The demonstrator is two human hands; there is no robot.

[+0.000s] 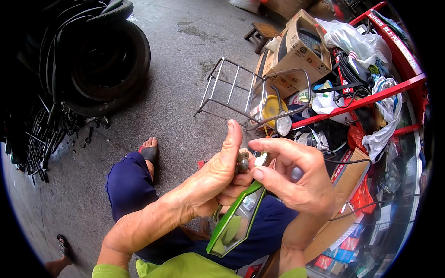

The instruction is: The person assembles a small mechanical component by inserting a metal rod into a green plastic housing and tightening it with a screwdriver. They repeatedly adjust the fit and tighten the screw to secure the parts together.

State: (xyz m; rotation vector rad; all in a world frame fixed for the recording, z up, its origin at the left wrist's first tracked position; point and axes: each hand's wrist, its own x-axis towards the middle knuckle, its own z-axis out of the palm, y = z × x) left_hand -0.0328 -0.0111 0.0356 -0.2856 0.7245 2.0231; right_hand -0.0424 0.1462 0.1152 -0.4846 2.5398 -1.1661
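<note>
The left hand (208, 180), thumb raised, curls its fingers by a dark fitting (243, 163); a firm grip there should steady things. The green mirror (228, 225) (its shine suggests glass) sits lower, between both hands. The right hand (296, 178) pinches a white piece (262, 159) between thumb and forefinger; a light touch suits.

The left grip (213, 180) partly hides a dark metal fitting (243, 164); the white piece (261, 160) pinched by the right grip (301, 178) is too small to identify. Leftward, a tyre (140, 60) fades into blackness; another person's leg (58, 267) is cut off below, a pale bag (245, 4) above.
</note>
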